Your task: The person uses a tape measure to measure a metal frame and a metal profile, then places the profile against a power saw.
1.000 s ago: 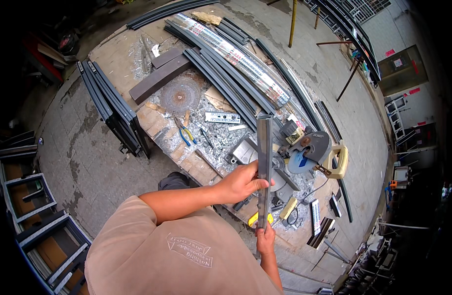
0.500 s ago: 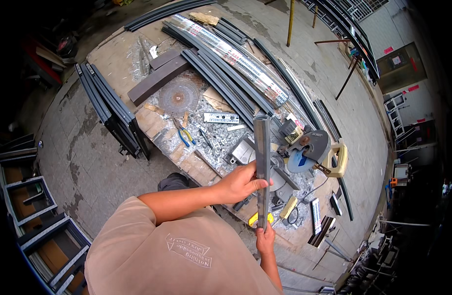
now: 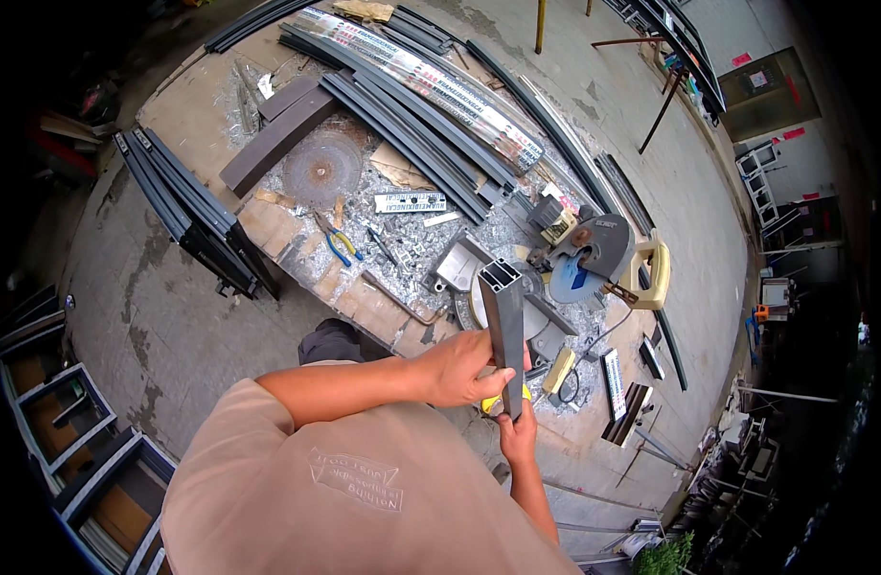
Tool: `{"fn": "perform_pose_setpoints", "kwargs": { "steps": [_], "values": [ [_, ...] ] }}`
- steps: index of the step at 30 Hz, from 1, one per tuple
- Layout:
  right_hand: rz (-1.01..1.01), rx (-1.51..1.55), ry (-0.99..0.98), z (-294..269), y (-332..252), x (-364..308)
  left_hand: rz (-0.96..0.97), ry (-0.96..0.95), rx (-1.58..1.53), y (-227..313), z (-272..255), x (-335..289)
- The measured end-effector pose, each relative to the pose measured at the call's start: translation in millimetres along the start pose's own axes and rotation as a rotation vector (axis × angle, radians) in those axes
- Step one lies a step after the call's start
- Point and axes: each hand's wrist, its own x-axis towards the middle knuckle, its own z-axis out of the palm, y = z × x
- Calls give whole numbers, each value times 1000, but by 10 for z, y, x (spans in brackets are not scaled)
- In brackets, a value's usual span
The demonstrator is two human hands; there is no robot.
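Observation:
Upright in front of my chest is a dark grey metal profile, its hollow, chambered end facing up. My left hand wraps round its middle, thumb across the front. Lower down, my right hand is closed on its near end. A yellow object shows partly behind the profile, between my hands; its kind is hidden. Just beyond stands a miter saw with a blue blade and a cream handle. Its metal base is partly covered by the profile.
Metal shavings litter the workbench. On it lie pliers, a round saw blade, a brown bar and long grey profiles. Finished frames lean at the bench's left edge. Short offcuts lie at the right.
The profile's upper end has tipped toward me and lowered, so its hollow end now shows. My hands have come closer together on it. The view has shifted slightly.

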Motion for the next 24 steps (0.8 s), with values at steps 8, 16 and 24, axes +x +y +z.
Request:
{"fn": "perform_pose_setpoints", "kwargs": {
  "steps": [8,16,24],
  "values": [
    [-57,-57,-7,3,24,22,3,32,-31,-148,-67,19],
    [26,-12,-97,-9,-229,157,-40,196,-329,-583,-538,-19],
    [50,-348,-125,319,-499,829,-875,57,372,-696,-1268,-361]
  ]
}}
